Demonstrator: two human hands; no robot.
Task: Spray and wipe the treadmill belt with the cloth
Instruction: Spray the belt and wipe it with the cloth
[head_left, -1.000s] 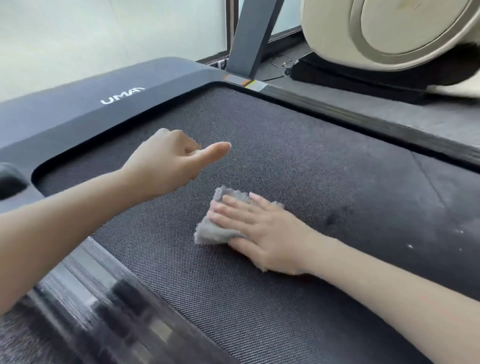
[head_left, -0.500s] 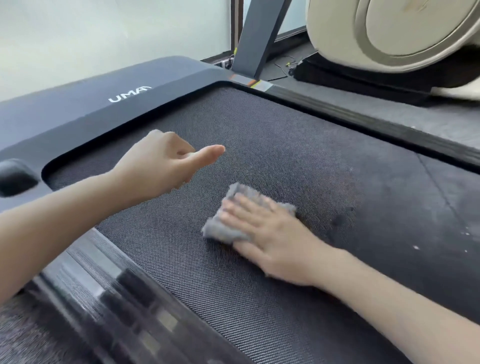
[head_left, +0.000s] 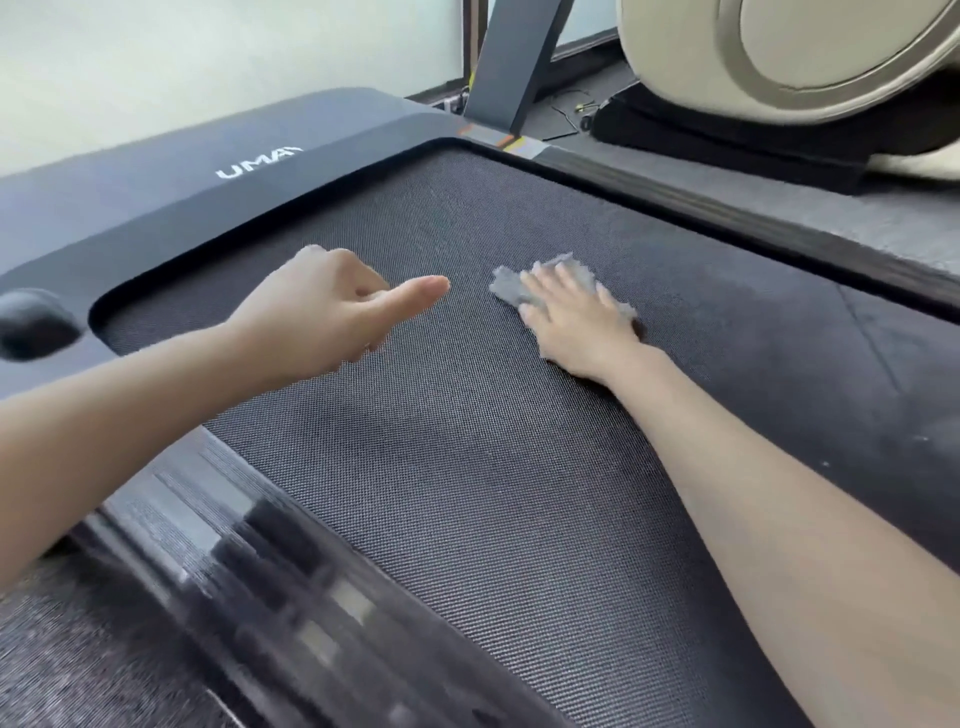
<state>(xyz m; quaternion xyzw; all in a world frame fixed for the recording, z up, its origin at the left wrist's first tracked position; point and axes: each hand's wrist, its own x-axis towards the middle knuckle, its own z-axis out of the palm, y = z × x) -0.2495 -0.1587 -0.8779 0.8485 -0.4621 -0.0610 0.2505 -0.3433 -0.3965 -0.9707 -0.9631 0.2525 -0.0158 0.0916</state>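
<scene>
Currently the small fluffy grey cloth (head_left: 509, 288) lies toward the far end of the dark woven treadmill belt (head_left: 467, 493); in my judgement this wiping step is best done with even palm pressure, overlapping passes and the cloth flat, taking in the pale specks on the dustier right part. Right hand (head_left: 576, 317) presses the cloth down with fingers straight and spread, clasping nothing. Left hand (head_left: 322, 312) hovers over the belt near the cloth, fingers curled in a loose fist, thumb extended, holding nothing
</scene>
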